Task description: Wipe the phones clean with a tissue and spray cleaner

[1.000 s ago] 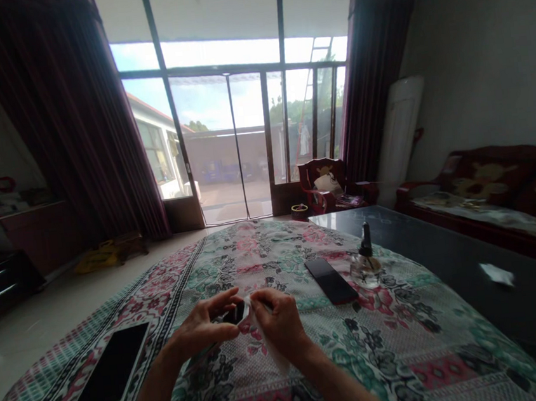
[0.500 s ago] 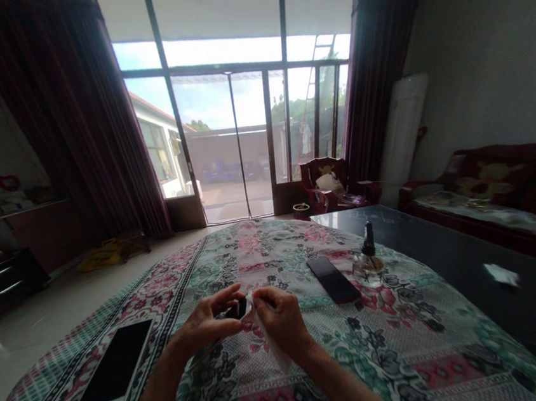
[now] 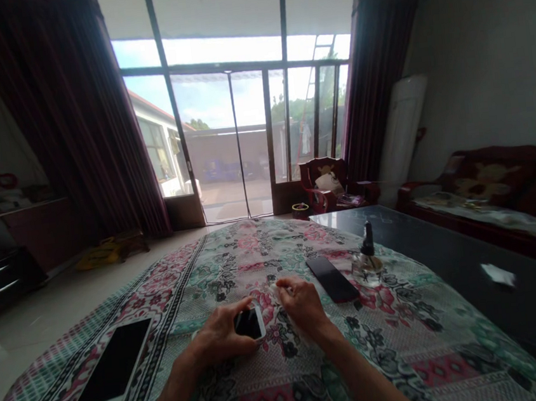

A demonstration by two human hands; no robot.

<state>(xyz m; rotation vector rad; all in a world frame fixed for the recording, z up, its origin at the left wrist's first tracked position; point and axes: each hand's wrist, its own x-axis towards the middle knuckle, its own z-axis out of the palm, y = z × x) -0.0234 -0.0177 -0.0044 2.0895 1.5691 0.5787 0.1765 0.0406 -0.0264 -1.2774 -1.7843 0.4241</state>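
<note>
My left hand (image 3: 219, 334) grips a small white smartphone (image 3: 249, 323) by its edges, thumb below and fingers above, its dark screen facing up. Just to the right, my right hand (image 3: 304, 304) is closed in a pinch on a white tissue (image 3: 274, 289), of which only a small piece shows at the fingertips. The tissue and the smartphone are apart. Beyond my right hand lies a black smartphone (image 3: 332, 279), with a clear glass bottle with a black top (image 3: 368, 268) standing beside it. A larger white phone or tablet (image 3: 111, 373) rests left of my left forearm.
A floral cloth (image 3: 269, 398) covers the surface under my hands. To the right is a dark glossy table (image 3: 446, 258) bearing a crumpled white paper (image 3: 498, 274). Farther off are a wooden chair (image 3: 312, 186), a sofa (image 3: 496, 183) and a glass door (image 3: 216, 167).
My hands have drawn apart. The left hand has lowered and tilted the smartphone so its screen shows, while the right hand has moved right and slightly up with the tissue.
</note>
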